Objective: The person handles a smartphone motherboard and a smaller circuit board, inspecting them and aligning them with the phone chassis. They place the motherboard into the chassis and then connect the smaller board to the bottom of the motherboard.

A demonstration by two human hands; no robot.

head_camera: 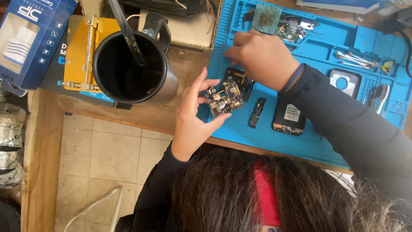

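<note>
Left hand (193, 122) pinches circuit board (224, 99) (over blue mat (300, 141)).

Phone repair bench: blue silicone repair mat (343, 41) on a worn wooden table (141, 114), tweezers (356, 59) in the mat's tray slots (top right), bare circuit board (224, 99) at its left edge.

A worn wooden desk (141, 114) runs from nine o'clock to three o'clock, its edge scuffed and stained. Below it, toward seven o'clock, lies a floor of pale beige tiles (103, 159) with dark joints. A wooden upright (40, 172) stands at eight o'clock. Soft, even daylight falls across everything.
</note>
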